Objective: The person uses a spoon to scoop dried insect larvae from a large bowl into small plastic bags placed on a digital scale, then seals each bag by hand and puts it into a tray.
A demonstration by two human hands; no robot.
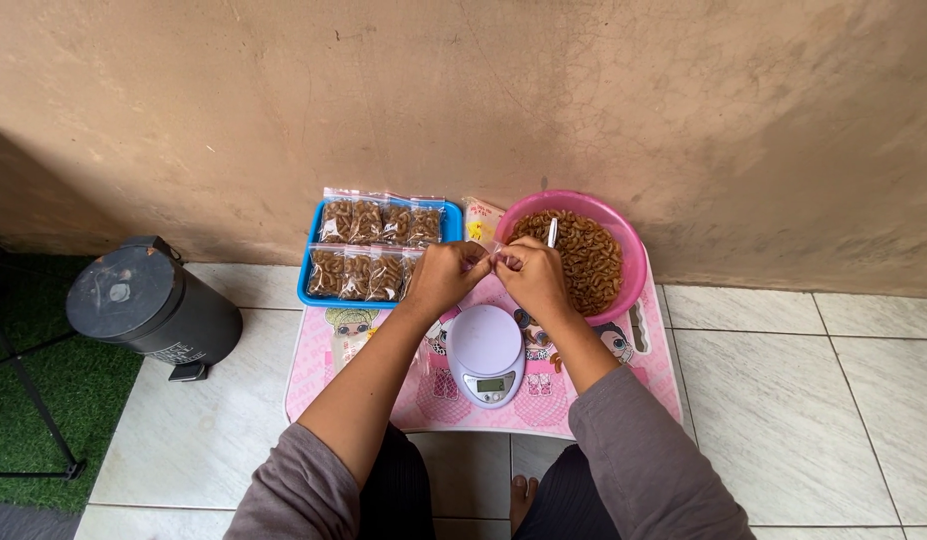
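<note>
My left hand and my right hand meet above the small pink table, fingers pinched together on a small clear plastic bag held between them. Below the hands sits a white round kitchen scale with a small display. A pink bowl full of brown snack pieces stands at the right, with a white spoon handle sticking out of it. At the left a blue tray holds several filled clear packets of the same brown snack.
A dark round pedal bin stands on the tiled floor at the left, beside green artificial turf and a thin black stand leg. A beige wall rises right behind the table. My toes show under the table edge.
</note>
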